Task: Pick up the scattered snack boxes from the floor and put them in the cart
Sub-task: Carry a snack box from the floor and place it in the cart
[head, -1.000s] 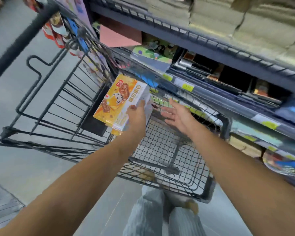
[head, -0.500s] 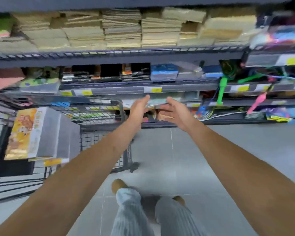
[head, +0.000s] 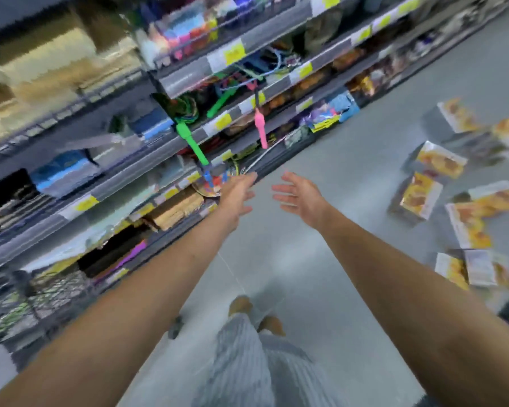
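Grey aisle floor (head: 329,183), snack boxes (head: 420,196) scattered – print blurred, left hand (head: 236,195), right hand (head: 299,198) spread, empty.

1. Nothing I see here can be read; the whole view is smeared with blur.
2. The yellow price tags (head: 234,53) on the shelf (head: 188,80) rails show no legible figures.
3. The snack boxes (head: 441,160) on the floor (head: 335,177) carry orange artwork, their print too blurred to read.

Boxes (head: 420,196) yellow-orange with grey-white sides. Floor (head: 335,177) pale grey. Trousers (head: 241,356) grey-white striped. Shoes (head: 240,304) tan. Shelf tags (head: 234,53) yellow. Hanging handles (head: 192,142) green, pink (head: 260,127).
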{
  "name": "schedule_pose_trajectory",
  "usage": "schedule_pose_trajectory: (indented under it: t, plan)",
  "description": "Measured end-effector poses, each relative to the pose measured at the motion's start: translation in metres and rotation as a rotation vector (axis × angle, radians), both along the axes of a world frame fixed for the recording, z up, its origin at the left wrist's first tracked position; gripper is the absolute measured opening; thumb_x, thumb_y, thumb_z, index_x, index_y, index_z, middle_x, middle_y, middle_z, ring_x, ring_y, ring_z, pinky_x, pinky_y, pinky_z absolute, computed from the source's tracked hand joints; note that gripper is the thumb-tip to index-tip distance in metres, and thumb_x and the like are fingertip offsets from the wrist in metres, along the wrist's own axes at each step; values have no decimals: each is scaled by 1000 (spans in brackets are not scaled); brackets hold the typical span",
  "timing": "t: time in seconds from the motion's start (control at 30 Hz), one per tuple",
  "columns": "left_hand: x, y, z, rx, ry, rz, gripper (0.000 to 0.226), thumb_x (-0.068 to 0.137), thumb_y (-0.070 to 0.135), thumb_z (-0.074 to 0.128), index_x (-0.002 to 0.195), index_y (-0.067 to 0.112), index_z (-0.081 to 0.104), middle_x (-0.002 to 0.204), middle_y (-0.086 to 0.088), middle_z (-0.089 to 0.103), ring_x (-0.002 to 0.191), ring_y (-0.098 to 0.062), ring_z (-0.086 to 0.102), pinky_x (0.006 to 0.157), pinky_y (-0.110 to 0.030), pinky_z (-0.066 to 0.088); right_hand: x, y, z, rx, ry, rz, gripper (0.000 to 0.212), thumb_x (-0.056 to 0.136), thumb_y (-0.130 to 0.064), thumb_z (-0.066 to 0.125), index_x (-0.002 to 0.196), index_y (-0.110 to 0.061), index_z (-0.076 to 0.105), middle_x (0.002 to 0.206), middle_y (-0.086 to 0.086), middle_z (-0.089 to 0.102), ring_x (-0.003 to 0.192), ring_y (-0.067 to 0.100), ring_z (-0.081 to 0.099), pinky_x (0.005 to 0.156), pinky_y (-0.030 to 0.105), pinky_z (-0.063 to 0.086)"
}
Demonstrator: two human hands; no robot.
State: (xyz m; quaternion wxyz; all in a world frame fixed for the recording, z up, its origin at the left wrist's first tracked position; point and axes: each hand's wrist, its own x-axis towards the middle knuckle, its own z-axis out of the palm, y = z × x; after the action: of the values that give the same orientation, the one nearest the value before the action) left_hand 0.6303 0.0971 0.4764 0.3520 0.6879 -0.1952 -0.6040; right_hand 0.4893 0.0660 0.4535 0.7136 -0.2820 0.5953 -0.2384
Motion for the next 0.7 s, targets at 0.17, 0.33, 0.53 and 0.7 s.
schedule_pose_trajectory:
  t: [0.17, 0.33, 0.53, 0.7]
  plan:
    - [-96, -56, -12, -14, -44, -163, 17, 94, 31, 54, 109, 24, 50, 109, 5, 54, 82, -7, 53, 69, -24, 38, -99, -24, -7, 0, -16, -201, 13, 98, -33, 43, 103, -24, 52, 100, 1, 64, 81, 15, 62, 69, 28, 40]
    - [-187, -121, -22, -43, -54, -305, 31, 94, 29, 55, 123, 21, 47, 109, 3, 53, 94, -15, 54, 65, -24, 38, -194, -58, -17, -7, -2, -370, 20, 97, -35, 47, 110, -21, 52, 106, 4, 64, 80, 15, 62, 69, 28, 42]
    - [-298, -207, -33, 14, -47, -602, 25, 92, 37, 54, 112, 22, 54, 121, 5, 55, 106, -14, 56, 83, -32, 41, -303, -109, -30, 39, 65, -541, 20, 93, -39, 52, 104, -23, 56, 106, 2, 68, 89, 18, 64, 79, 33, 45]
    - [-392, -258, -38, 39, -72, -813, 46, 93, 39, 52, 133, 16, 49, 136, 0, 51, 118, -18, 53, 93, -37, 40, -386, -139, -40, 59, 74, -732, 28, 93, -40, 52, 113, -20, 54, 99, 0, 68, 83, 15, 64, 76, 31, 46]
